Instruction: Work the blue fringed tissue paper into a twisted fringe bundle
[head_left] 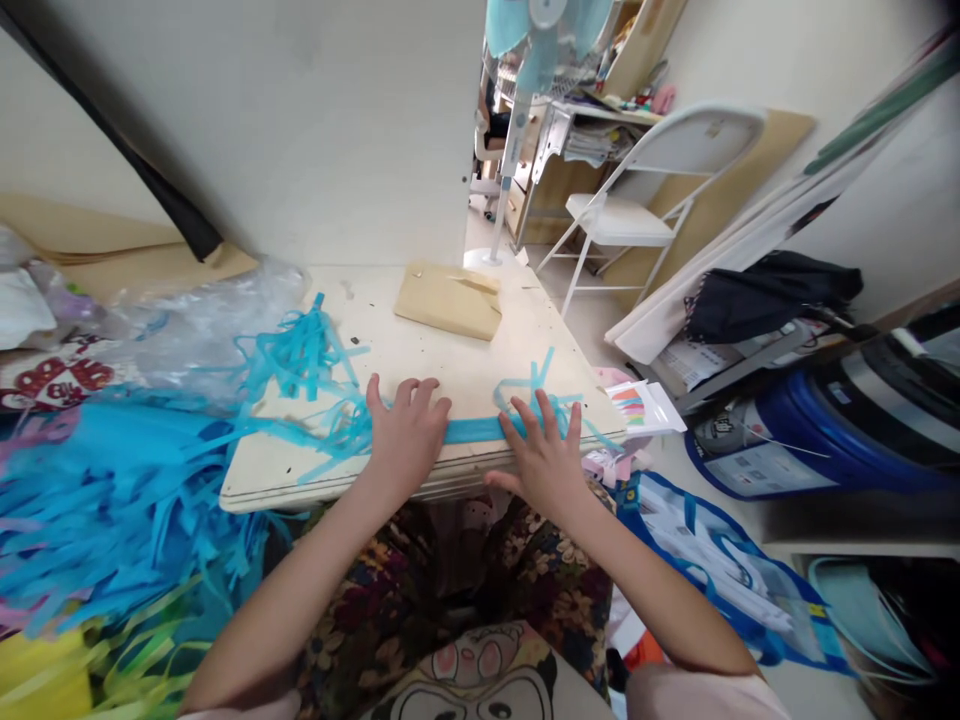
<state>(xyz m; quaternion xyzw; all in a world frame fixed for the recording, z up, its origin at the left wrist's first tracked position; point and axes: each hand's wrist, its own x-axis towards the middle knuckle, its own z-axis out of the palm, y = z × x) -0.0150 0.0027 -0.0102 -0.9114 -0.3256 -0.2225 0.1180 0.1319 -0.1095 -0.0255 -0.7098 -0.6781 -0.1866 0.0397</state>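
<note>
A flat bundle of blue paper strips (pixel 474 430) lies along the near edge of a small pale wooden table (pixel 450 350). My left hand (pixel 405 435) rests palm down on the strips, fingers stretched forward. To its right, my right hand (pixel 544 455) also presses flat on the bundle, fingers spread. Loose blue strips (pixel 300 360) tangle on the table's left part and curl behind my right hand.
A tan paper packet (pixel 450 298) lies at the table's far side. Heaps of blue fringed paper (pixel 112 490) and clear plastic (pixel 202 320) pile up at left. A white folding chair (pixel 637 210), a fan stand (pixel 510 150) and bags (pixel 750 580) stand at right.
</note>
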